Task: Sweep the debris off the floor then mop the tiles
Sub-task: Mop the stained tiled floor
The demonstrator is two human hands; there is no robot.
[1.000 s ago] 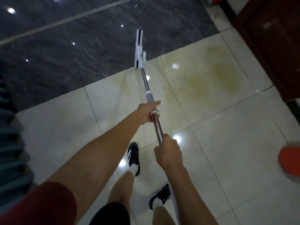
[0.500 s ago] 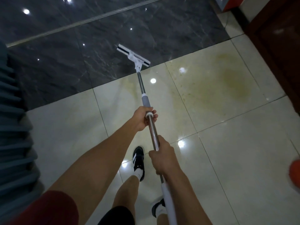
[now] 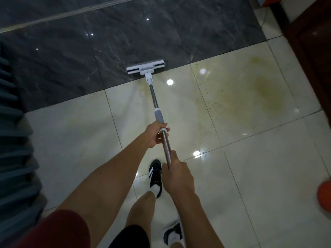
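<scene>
A flat mop with a white head [image 3: 145, 68] and a metal pole [image 3: 154, 97] reaches forward from me. Its head lies crosswise on the dark marble strip, right at the seam with the cream tiles [image 3: 259, 176]. My left hand [image 3: 155, 134] grips the pole just below the grey sleeve. My right hand [image 3: 176, 173] grips it lower down, nearer my body. A yellowish-green stain [image 3: 268, 95] spreads over the cream tile to the right of the mop. Fine specks lie around the stain.
Dark marble floor [image 3: 125, 33] fills the far side. A dark wooden cabinet [image 3: 311, 42] stands at the right edge. An orange round object [image 3: 325, 196] sits at the lower right. Blue-grey ribbed furniture [image 3: 12, 140] runs along the left. My shoes [image 3: 155, 178] stand under the pole.
The mop head has turned from lengthwise to crosswise and has been pulled back toward the seam of the cream tiles. Both hands have kept their grip on the pole.
</scene>
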